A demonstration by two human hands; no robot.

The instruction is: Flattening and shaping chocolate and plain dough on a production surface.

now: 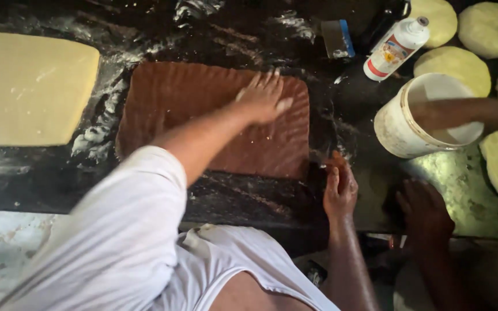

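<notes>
flat and open, both hands [263, 98] [339, 187] press the brown dough sheet [174, 98], holding nothing.

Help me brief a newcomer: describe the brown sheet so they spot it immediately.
On the dark floured worktop, look right of the big pale yellow dough slab. The brown dough sheet lies there, left hand flat on it; it alone is reddish-brown and ridged.

I look down on a dark, glossy worktop [243, 198], streaked with white flour [96, 135] at its far and left parts. Its near edge drops to a pale, stained floor [7, 247] on the near left. Light is dim, with a dull sheen at the right.
</notes>
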